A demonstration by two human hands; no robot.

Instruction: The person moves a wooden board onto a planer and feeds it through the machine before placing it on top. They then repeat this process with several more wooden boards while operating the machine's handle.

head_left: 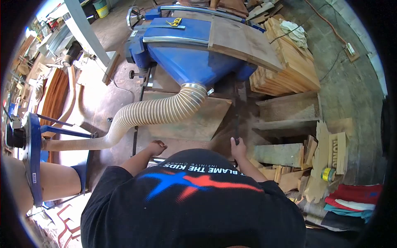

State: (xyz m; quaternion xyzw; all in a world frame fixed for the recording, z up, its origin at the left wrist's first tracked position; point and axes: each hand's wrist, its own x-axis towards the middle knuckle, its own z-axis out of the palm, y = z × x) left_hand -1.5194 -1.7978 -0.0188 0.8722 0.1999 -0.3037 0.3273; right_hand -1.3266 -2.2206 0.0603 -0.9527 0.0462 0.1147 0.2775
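Board lies flat on the low table under the blue planer, my left hand curled on its near edge, my right hand closed around a dark bar (a lever, I believe), so next I must push evenly.

blue planer | beige ribbed hose | dark, perhaps black, bar | brown board

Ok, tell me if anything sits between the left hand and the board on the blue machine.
Yes. The ribbed dust hose curves across between the left hand and the board on the blue machine. The right hand grips a dark bar.
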